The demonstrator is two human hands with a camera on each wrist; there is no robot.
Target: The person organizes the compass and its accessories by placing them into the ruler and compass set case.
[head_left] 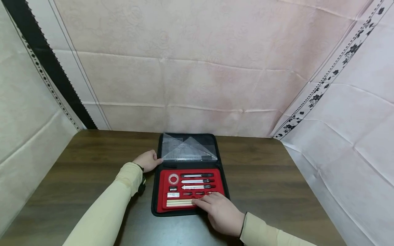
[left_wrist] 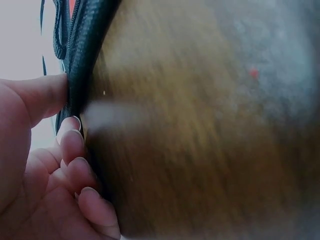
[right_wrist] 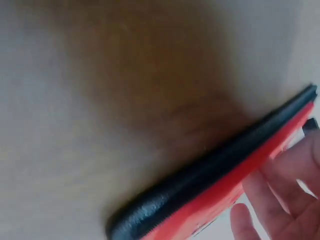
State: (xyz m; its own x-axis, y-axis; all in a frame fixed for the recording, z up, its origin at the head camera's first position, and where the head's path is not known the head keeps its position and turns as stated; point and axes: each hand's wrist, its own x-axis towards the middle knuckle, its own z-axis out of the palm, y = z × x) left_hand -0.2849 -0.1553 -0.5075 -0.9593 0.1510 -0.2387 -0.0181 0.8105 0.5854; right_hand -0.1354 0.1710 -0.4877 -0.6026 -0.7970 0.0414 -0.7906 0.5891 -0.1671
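An unfolded black zip case (head_left: 156, 194) lies on the table, holding a drawing set. Its red tray (head_left: 184, 172) carries several metal drawing tools (head_left: 197, 181), a tape roll (head_left: 173, 179), a sharpener (head_left: 173, 188), an eraser (head_left: 173, 195) and wooden pencils (head_left: 179, 203). Clear set squares (head_left: 189, 148) sit inside the lid. My left hand (head_left: 148, 160) pinches the case's left edge near the fold, thumb against the zip edge (left_wrist: 82, 55), fingers curled beneath. Over the tray's lower right corner, my right hand (head_left: 220, 212) touches the pencils' right end with extended fingers (right_wrist: 260, 195); it covers that corner.
The brown wooden table (head_left: 261, 177) extends on both sides of the case. Behind it hangs a pale patterned cloth (head_left: 197, 78). More cloth (head_left: 347, 136) with a floral border hangs at the right, and a black strip (head_left: 58, 68) runs down at the left.
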